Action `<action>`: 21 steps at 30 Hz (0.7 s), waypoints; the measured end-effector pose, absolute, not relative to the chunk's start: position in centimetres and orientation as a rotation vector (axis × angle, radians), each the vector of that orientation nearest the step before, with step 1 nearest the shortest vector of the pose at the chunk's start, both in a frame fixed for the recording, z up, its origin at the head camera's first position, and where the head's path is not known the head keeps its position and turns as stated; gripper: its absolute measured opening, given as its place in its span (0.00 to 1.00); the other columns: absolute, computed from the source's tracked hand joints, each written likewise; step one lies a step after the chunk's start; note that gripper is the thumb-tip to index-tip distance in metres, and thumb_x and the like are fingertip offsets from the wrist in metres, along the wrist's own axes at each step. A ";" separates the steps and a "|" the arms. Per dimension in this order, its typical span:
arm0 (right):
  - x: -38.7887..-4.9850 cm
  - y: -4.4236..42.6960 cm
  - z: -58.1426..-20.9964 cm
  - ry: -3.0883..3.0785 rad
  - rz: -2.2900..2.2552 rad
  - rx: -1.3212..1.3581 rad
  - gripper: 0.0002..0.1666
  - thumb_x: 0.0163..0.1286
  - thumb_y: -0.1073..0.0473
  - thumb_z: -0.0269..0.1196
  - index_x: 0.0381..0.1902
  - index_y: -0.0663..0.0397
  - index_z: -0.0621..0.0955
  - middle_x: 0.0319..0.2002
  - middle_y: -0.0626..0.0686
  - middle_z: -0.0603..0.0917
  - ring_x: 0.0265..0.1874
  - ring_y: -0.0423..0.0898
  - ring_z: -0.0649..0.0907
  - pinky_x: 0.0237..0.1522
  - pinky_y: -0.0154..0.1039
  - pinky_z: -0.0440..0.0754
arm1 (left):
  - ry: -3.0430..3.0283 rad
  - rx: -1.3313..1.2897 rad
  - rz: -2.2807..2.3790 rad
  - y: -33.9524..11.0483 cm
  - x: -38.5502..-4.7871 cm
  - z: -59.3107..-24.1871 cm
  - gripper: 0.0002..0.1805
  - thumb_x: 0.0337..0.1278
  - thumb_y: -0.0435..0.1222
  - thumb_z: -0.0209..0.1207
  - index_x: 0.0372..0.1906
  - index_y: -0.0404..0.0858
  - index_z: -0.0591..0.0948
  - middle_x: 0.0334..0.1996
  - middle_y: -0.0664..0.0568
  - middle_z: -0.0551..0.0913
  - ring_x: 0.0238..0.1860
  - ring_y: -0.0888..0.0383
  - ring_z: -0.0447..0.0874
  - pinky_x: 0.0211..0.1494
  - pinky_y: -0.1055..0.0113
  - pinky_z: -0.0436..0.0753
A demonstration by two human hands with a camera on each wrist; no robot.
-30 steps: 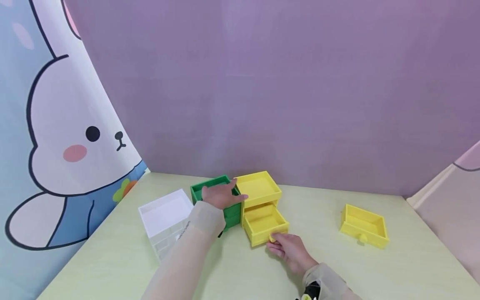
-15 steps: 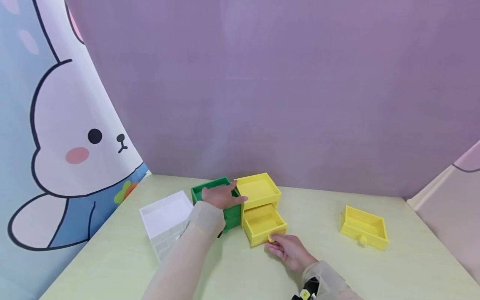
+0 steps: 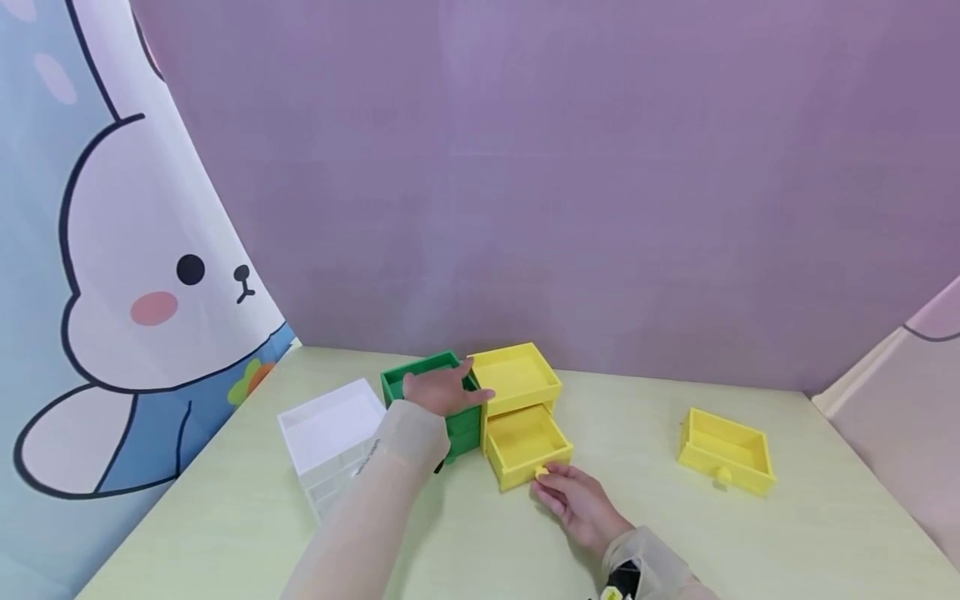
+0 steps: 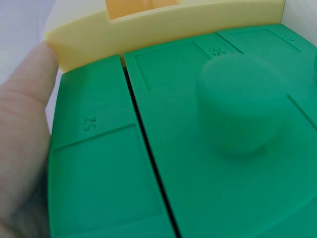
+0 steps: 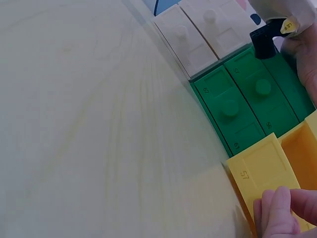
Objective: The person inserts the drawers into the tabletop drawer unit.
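My right hand (image 3: 581, 504) pinches the round knob (image 3: 541, 472) of a yellow drawer (image 3: 519, 471). That drawer sits partly pulled out of the lower slot of a small yellow cabinet (image 3: 517, 377). My left hand (image 3: 438, 392) lies across the top of a green cabinet (image 3: 463, 429), and its thumb reaches the yellow cabinet's near top edge. In the left wrist view the thumb (image 4: 22, 109) touches the yellow edge beside the green drawer fronts (image 4: 106, 178). The right wrist view shows the fingers curled at the drawer front, marked 57 (image 5: 262, 163).
A white cabinet (image 3: 333, 425) stands left of the green one, partly behind my left forearm. A loose yellow drawer (image 3: 726, 450) with a knob lies on the pale tabletop (image 3: 817, 517) at the right. A purple backdrop (image 3: 562, 192) rises behind the table.
The yellow drawer has slid slightly farther into its cabinet, my right hand shifting a little with it. My left hand stays in place on the cabinets.
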State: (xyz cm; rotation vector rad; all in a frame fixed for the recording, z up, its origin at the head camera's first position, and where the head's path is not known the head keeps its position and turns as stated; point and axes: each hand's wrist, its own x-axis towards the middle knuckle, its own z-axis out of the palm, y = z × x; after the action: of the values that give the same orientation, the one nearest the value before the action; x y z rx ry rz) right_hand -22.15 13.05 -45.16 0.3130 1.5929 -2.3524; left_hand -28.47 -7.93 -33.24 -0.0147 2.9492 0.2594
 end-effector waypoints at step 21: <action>-23.1 12.1 -45.3 1.613 -2.388 0.304 0.15 0.66 0.76 0.54 0.50 0.72 0.67 0.33 0.55 0.80 0.30 0.41 0.83 0.39 0.30 0.81 | 2.924 -0.046 0.277 -7.6 -28.1 -32.6 0.42 0.57 0.68 0.46 0.75 0.57 0.56 0.68 0.53 0.68 0.65 0.45 0.67 0.68 0.40 0.55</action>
State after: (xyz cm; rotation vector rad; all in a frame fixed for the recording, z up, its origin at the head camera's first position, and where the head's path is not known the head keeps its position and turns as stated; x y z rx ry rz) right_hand -23.09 12.12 -45.32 0.3044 1.6130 -2.3879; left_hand -28.08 -7.65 -32.64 -0.0455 2.9236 0.2771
